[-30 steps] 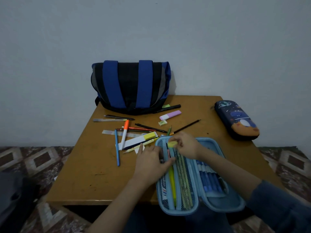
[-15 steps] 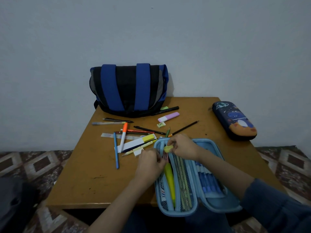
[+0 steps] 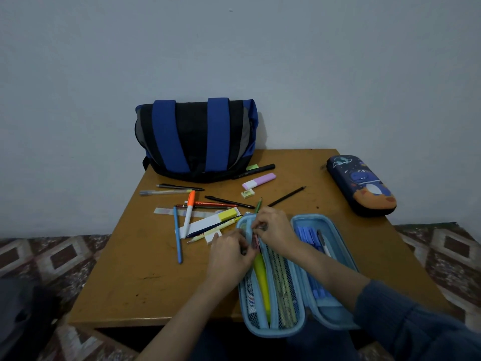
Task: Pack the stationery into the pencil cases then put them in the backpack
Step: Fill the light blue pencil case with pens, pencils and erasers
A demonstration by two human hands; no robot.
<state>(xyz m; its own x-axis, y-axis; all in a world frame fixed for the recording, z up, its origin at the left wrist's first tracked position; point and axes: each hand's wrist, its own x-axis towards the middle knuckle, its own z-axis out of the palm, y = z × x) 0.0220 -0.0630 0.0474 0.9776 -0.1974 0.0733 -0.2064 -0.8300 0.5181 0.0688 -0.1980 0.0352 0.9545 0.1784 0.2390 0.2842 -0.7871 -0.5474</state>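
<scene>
A light blue pencil case (image 3: 335, 312) lies open at the table's near edge, partly overhanging it. My left hand (image 3: 229, 254) grips the edge of its left mesh pocket. My right hand (image 3: 273, 230) pinches at the top of a yellow pen (image 3: 261, 282) that lies in that pocket; the pen's top end is hidden under my fingers. Green pencils (image 3: 283, 290) fill the middle mesh sleeve and blue pens (image 3: 308, 238) the right half. A blue and black backpack (image 3: 195, 139) stands at the table's back, against the wall.
A shut dark blue pencil case (image 3: 361, 185) lies at the table's right edge. Loose stationery is scattered left of my hands: an orange-capped marker (image 3: 188, 212), a blue pen (image 3: 177, 235), a purple highlighter (image 3: 259, 181), a small eraser (image 3: 247, 194), black pencils, a ruler.
The yellow pen has slid deeper into the left pocket and its cap is now covered by my fingers. Both hands have drawn closer together at the case's top.
</scene>
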